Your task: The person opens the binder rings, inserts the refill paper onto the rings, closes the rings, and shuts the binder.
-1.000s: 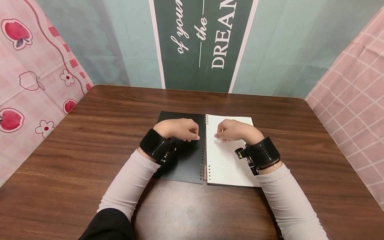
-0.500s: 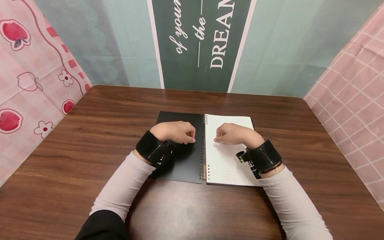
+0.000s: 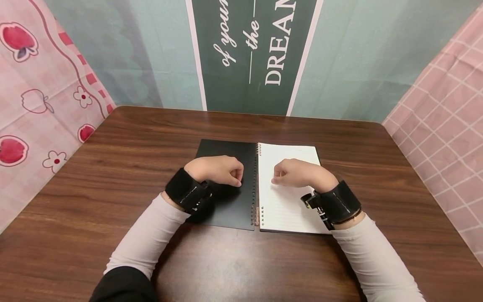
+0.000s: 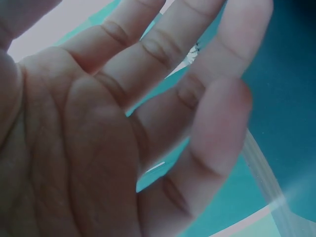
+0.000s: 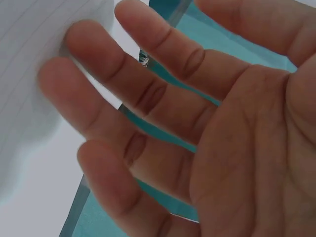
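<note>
A spiral notebook lies open on the table, its black cover (image 3: 232, 212) to the left and a lined white page (image 3: 284, 212) to the right. Over the cover is my left hand (image 3: 219, 169), bent down at the wrist with loosely curled fingers. My right hand (image 3: 297, 172) mirrors it over the page. Both wrist views show bare palms and nothing held. In the right wrist view, fingertips (image 5: 54, 79) are close to or touching the lined page (image 5: 24, 54); I cannot tell which. Whether the left fingers touch the cover is also unclear.
Metal rings (image 3: 259, 149) show at the top of the notebook's spine, with a pinkish strip (image 3: 257, 216) near its bottom. The brown wooden table (image 3: 113, 167) extends around it. Behind hangs a green cloth with lettering (image 3: 253, 96); pink cloths (image 3: 37, 126) flank the sides.
Both hands have drawn slightly toward me and a little apart from each other. The notebook stays open in the same place.
</note>
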Demonstrator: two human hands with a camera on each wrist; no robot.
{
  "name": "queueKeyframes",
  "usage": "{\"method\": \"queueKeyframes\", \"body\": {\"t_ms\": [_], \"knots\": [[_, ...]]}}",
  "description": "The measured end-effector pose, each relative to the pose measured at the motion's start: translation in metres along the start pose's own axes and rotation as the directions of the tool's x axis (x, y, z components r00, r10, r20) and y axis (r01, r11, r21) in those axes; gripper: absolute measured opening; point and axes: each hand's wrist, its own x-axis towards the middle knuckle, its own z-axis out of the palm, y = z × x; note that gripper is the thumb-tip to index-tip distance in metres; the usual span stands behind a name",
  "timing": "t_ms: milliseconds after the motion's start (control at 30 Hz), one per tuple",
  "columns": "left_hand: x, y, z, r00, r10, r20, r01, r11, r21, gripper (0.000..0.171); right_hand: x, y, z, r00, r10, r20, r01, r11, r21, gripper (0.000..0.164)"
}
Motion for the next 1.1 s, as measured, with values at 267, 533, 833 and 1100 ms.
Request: {"method": "queueKeyframes", "body": {"t_ms": [267, 533, 833, 1100], "knots": [[-0.005, 0.0, 0.005, 1.0, 0.006, 0.011, -0.005, 1.0, -0.019, 0.006, -0.006, 0.0, 0.002, 0.998, -0.05, 0.036, 0.05, 0.999, 0.009, 0.016], [-0.01, 0.006, 0.009, 1.0, 0.028, 0.002, -0.028, 1.0, -0.009, 0.005, -0.012, -0.002, 0.004, 0.998, -0.044, 0.051, 0.045, 0.999, -0.016, 0.016], [-0.01, 0.013, 0.018, 0.998, 0.058, 0.001, -0.058, 0.998, -0.004, 0.006, -0.017, -0.006, 0.01, 0.997, -0.037, 0.071, 0.038, 0.999, -0.017, 0.015], [-0.006, 0.017, 0.023, 0.995, 0.096, -0.001, -0.096, 0.995, -0.011, 0.011, -0.019, -0.01, 0.014, 0.995, -0.062, 0.084, 0.064, 0.998, -0.018, 0.016]]}}
